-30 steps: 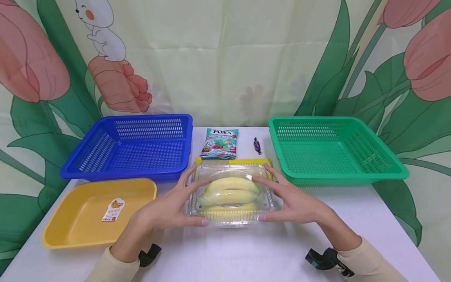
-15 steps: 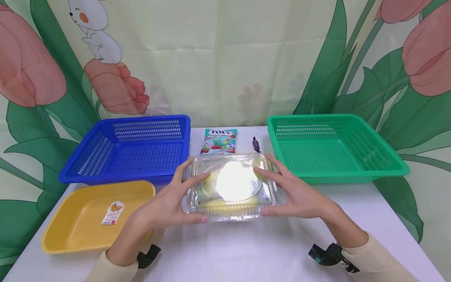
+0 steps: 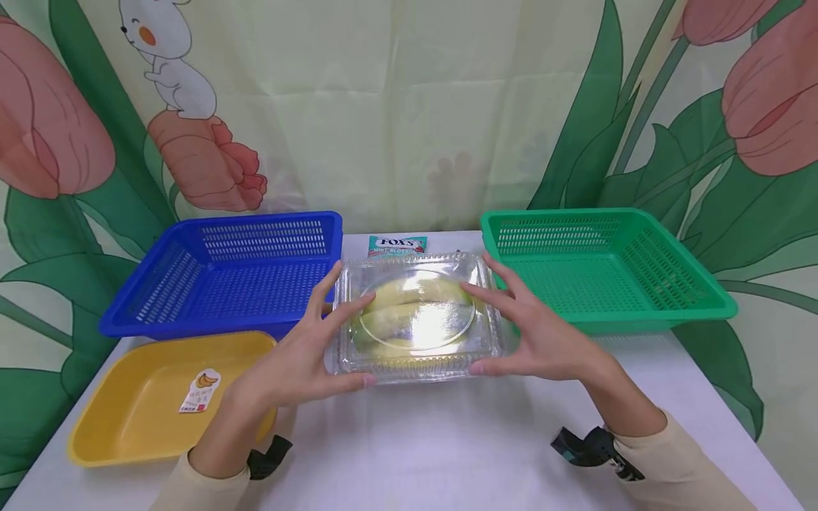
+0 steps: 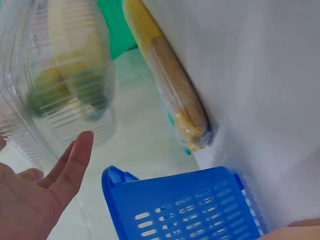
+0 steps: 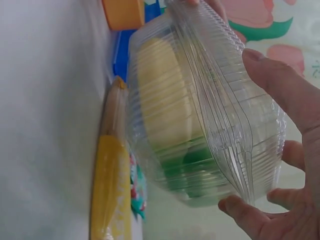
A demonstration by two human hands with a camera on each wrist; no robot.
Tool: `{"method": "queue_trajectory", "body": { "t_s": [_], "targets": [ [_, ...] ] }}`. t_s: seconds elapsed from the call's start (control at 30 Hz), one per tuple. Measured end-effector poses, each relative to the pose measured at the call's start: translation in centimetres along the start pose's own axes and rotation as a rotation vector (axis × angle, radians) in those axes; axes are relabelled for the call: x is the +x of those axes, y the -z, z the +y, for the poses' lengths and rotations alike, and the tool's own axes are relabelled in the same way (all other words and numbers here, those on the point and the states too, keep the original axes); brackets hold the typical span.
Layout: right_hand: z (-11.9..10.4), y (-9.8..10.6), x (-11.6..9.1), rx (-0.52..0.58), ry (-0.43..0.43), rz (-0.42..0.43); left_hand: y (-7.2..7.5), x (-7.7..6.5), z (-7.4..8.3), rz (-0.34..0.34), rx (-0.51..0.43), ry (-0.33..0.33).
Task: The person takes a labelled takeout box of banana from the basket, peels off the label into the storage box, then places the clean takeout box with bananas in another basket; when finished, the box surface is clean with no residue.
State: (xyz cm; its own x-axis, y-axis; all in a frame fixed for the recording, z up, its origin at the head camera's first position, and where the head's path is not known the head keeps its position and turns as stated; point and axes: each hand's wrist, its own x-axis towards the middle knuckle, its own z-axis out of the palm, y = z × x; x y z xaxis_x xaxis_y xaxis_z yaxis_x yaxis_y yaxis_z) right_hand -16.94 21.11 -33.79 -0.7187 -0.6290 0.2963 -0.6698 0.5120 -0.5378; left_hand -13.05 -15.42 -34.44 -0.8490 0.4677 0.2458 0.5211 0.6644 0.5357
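A clear plastic clamshell box (image 3: 418, 362) with yellow bananas (image 3: 399, 294) inside is raised off the table. My left hand (image 3: 309, 355) grips its left end, thumb at the near edge and fingers spread over the lid. On the opposite end my right hand (image 3: 549, 341) holds it the same way. Both wrist views show the box tilted and clear of the tabletop. Beneath it lies a yellow and brown package (image 4: 172, 82), hidden by the box in the head view. Glare covers part of the lid.
A blue basket (image 3: 220, 328) stands at left, with a yellow tray (image 3: 137, 397) before it bearing a banana sticker (image 3: 201, 390). At right is a green basket (image 3: 613, 316). Behind the box shows the top of a Fox's candy bag (image 3: 397, 244).
Both hands have lifted the banana box, which now appears farther up the view. It covers the small purple candy, the yellow package and most of the candy bag.
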Motion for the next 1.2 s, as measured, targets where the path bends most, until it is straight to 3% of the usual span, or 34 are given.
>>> {"method": "queue_trajectory", "body": {
  "t_s": [0.33, 0.53, 0.9, 1.2],
  "targets": [
    [-0.6, 0.9, 2.9, 0.033, 0.082, 0.052, 2.0, 0.6, -0.5, 0.107, -0.059, -0.07],
    [-1.6, 0.6, 5.6, 0.068, 0.098, 0.044, 4.1, 0.4, -1.3, 0.157, -0.067, -0.034],
    [-2.3, -1.6, 9.1, 0.161, 0.146, 0.097, 8.0, -0.2, -2.2, 0.196, 0.01, 0.002],
    [-3.1, -3.6, 12.5, 0.176, 0.145, 0.099, 10.4, -1.2, -4.4, 0.262, -0.062, 0.04]
  ]
}}
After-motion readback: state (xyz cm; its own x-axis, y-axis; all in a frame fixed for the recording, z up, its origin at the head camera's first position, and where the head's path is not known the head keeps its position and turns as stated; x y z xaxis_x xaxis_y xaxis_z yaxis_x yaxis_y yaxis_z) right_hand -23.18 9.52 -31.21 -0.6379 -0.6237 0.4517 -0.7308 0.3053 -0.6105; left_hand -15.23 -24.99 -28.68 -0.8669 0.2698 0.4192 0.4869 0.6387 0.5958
